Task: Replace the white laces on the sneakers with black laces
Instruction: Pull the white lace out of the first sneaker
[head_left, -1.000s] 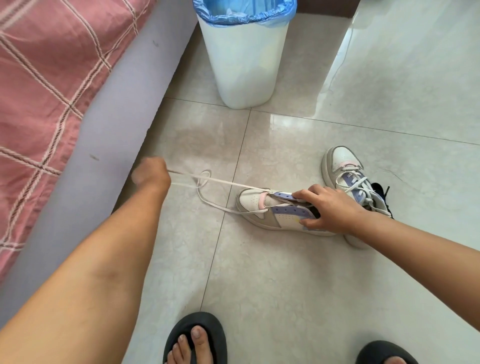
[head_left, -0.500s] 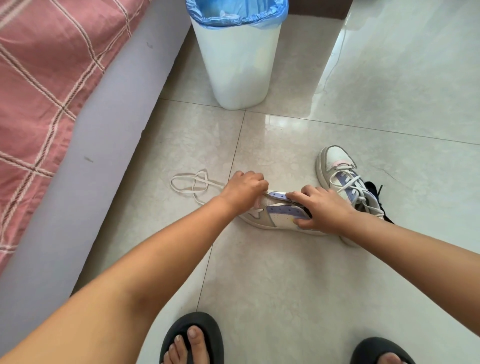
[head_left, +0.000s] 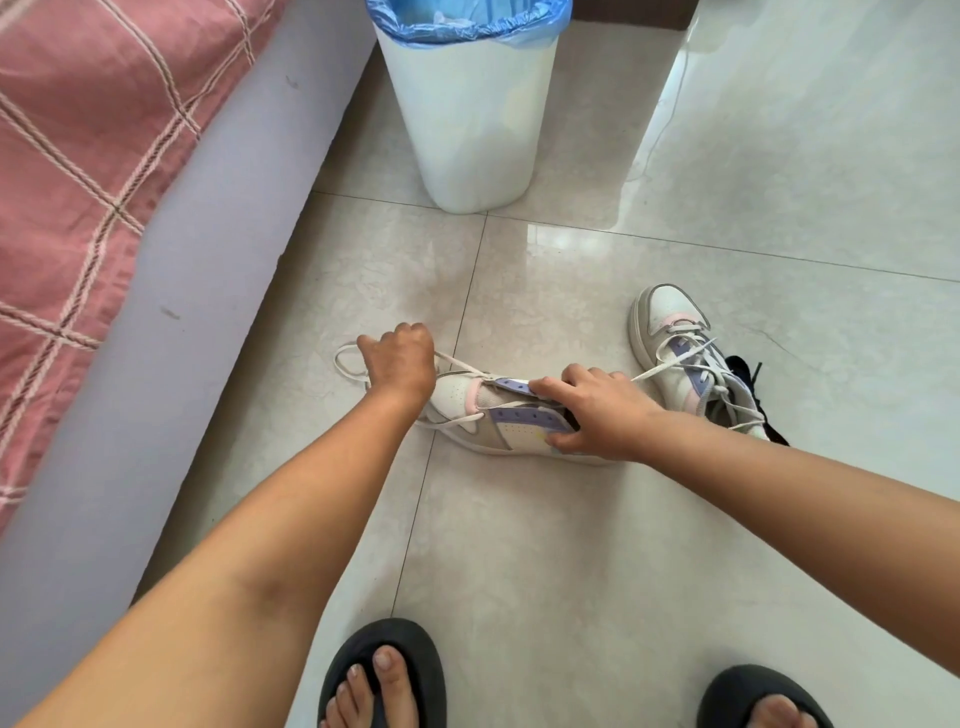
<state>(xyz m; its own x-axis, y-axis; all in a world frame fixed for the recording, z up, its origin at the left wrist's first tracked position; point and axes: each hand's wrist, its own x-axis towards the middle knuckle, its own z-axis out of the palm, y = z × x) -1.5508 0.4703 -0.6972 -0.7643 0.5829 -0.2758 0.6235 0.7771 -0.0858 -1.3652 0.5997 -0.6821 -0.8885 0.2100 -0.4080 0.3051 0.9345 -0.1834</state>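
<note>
A white, pink and purple sneaker (head_left: 506, 423) lies on its side on the tiled floor, toe to the left. My left hand (head_left: 402, 361) is curled round its white lace (head_left: 345, 366) just beyond the toe, and the lace runs taut to the lowest eyelets. My right hand (head_left: 597, 410) grips the sneaker at its open collar, fingers on the purple eyelet strip. The second sneaker (head_left: 685, 358) stands to the right, still laced in white. Black laces (head_left: 748, 371) lie partly hidden behind it.
A white bin (head_left: 467, 109) with a blue liner stands at the back. On the left, a bed's grey side (head_left: 156, 332) with a pink checked cover runs along the floor. My feet in dark slippers (head_left: 384, 675) sit at the bottom edge.
My left hand came back from the left to the sneaker's toe, then gripped the lace and pulled it a short way left again. The right hand stayed on the sneaker.
</note>
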